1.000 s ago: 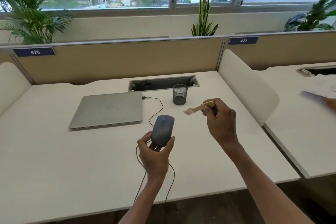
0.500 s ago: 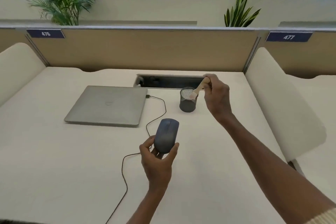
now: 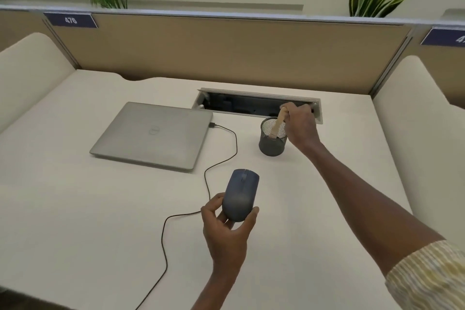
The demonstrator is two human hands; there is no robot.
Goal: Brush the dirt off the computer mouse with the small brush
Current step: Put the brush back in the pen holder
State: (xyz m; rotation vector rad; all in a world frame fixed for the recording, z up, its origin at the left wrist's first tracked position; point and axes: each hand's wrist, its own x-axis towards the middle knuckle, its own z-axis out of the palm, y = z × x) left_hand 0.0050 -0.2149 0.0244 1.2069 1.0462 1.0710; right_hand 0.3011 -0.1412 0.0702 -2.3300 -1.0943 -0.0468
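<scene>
Head view is showing the computer mouse (image 3: 241, 194) cradled above the bench (image 3: 75, 209) in the left hand (image 3: 226, 229), fingers curled round its rear, top turned up, probably to present it for brushing. Its cable (image 3: 208, 184) is trailing to the laptop (image 3: 153, 133). Farther off, the right hand (image 3: 300, 123) is pinching the small brush (image 3: 276, 126) by its handle, bristles dipping into the mesh cup (image 3: 273, 143).

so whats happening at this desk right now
A person holds a dark computer mouse up off the desk in the left hand, its cable running to a closed laptop. The right hand grips the small brush by its wooden handle, bristle end down inside the mesh cup. The brush is not touching the mouse at this moment.
</scene>
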